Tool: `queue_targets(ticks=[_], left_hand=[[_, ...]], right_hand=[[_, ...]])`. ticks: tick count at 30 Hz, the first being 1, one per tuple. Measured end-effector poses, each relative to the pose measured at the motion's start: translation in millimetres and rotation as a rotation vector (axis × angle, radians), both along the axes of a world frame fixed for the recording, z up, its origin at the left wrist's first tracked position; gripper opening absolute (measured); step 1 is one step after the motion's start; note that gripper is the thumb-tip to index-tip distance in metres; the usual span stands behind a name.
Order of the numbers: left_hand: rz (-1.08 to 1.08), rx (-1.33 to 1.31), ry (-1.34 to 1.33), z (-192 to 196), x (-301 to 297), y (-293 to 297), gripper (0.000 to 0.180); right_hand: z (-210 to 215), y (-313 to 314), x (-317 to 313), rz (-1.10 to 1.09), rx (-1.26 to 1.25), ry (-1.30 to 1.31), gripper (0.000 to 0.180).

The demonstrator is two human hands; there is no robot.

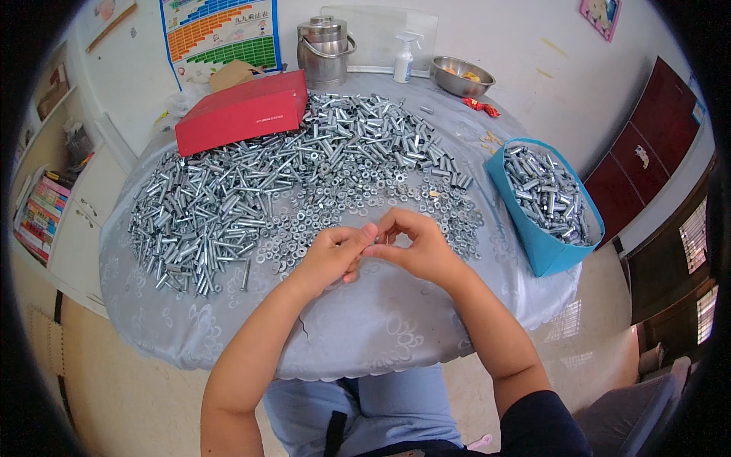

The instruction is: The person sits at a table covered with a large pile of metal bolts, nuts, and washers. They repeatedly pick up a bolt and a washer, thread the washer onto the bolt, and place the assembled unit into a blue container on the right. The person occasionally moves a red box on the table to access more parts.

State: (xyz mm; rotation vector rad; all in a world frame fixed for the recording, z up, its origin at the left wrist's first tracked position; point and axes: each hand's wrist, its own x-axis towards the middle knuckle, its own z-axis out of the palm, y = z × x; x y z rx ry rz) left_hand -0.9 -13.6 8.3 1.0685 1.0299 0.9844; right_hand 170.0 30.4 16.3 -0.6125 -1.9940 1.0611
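- Bright, even daylight fills the room; the pale wall [518,46] looks nearly washed out.
- Small glints sparkle on the metal bolts [251,190].
- Shadows under the worktop [381,327] are soft.
- Fisheye bending curves edges; the corners are black.
- The centre is sharp, the rim softer.

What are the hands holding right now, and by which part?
Both hands, left hand and right hand, pinch a small metal piece between their fingertips. It is mostly hidden, so its kind and the gripped part cannot be told.
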Motion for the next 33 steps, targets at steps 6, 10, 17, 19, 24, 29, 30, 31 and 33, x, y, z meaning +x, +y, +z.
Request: queue_targets(ticks=[6,10,17,19,24,29,30,31,33], left_hand=[[0.009,0.05,0.01,-0.4,0.0,-0.9,0.041],[-0.041,0.032,0.06,2.9,1.1,-1.9,0.034],[-0.095,0.026,0.04,4.4,1.8,-2.2,0.026],[-0.052,0.037,0.07,6.1,0.3,-4.0,0.024],[-0.019,-0.006,-0.025,9.5,-1.6,-2.5,0.023],[0.048,-0.097,-0.126,13.0,-4.3,-2.3,0.023],[0.055,-0.098,-0.132,11.9,-5.4,-2.1,0.022],[0.061,-0.098,-0.138,10.3,-6.7,-1.7,0.022],[0.087,-0.089,-0.144,9.7,-9.2,-1.1,0.021]], right_hand=[[3.6,-2.5,0.7,-0.028,0.069,-0.06,0.021],[4.8,-3.3,2.0,-0.016,0.004,-0.178,0.025],[7.0,-3.8,4.8,0.01,0.032,-0.174,0.023],[18.5,-2.9,10.5,0.059,0.08,-0.133,0.02],[30.7,18.9,41.6,-0.301,-0.183,0.231,0.014],[28.5,32.6,55.5,-0.595,-0.185,0.282,0.014],[26.8,33.9,56.4,-0.601,-0.17,0.261,0.014],[23.4,36.3,57.9,-0.608,-0.154,0.24,0.014],[17.5,40.7,59.2,-0.623,-0.102,0.172,0.015]])
